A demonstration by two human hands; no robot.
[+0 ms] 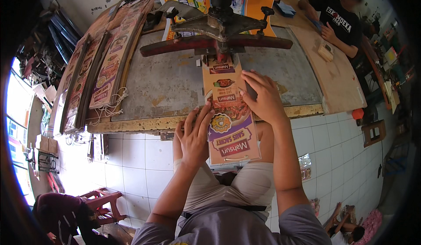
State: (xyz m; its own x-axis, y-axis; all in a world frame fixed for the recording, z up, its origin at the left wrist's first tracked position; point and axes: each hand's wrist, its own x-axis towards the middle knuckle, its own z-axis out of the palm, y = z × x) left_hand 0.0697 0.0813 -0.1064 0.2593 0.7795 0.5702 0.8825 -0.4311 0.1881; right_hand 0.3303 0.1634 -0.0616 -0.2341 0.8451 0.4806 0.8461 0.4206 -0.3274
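Head view: printed strip [230, 109] perhaps partly under press [222, 27]

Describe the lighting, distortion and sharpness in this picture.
Head view: glare whites out the opening at left; head view: fisheye distortion curves the table, corners go black; head view: printed strip, left hand and right hand look fairly sharp.
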